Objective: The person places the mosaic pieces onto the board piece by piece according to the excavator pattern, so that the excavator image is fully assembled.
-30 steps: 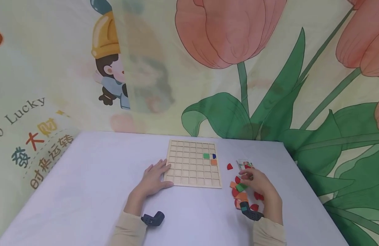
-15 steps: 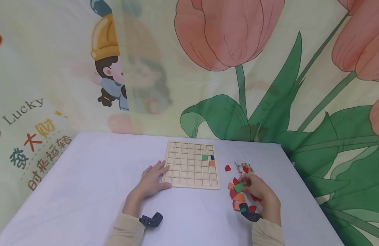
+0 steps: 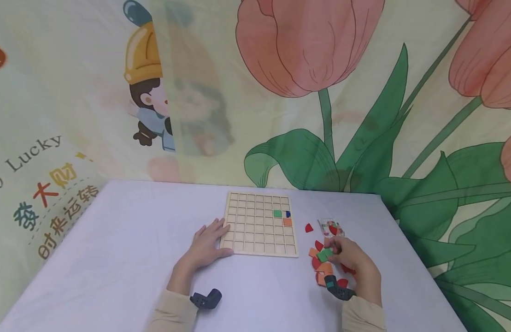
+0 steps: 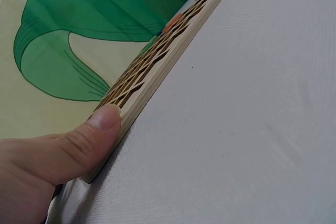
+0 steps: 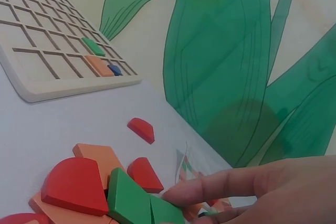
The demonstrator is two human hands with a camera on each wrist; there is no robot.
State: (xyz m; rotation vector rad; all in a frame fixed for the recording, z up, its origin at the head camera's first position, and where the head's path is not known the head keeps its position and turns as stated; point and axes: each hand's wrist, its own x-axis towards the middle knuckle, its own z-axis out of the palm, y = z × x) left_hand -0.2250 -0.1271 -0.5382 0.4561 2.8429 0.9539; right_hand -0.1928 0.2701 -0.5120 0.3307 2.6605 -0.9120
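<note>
My left hand [image 3: 207, 244] rests at the left edge of a wooden grid board [image 3: 255, 226], fingers on its rim. In the left wrist view the thumb [image 4: 102, 121] presses on the board's near corner. The board carries a green square [image 3: 277, 213], an orange square [image 3: 287, 222] and a small dark blue piece [image 3: 288, 214]. My right hand [image 3: 355, 256] is over a pile of loose tiles, its thumb and forefinger at a green tile [image 5: 167, 212]. That tile lies against another green tile [image 5: 126, 198] on the pile; the fingers partly hide it.
Red rounded pieces [image 5: 76, 184] and orange tiles [image 5: 100, 158] lie heaped around the right hand. A red piece [image 3: 308, 228] sits apart, nearer the board. A printed card packet [image 3: 325, 223] lies behind the pile. The white table [image 3: 255, 295] ends at a patterned cloth backdrop.
My right hand has lowered its fingers from above the pile to the green tiles, and two now show side by side. The left hand stays on the board; the board's pieces have not moved.
</note>
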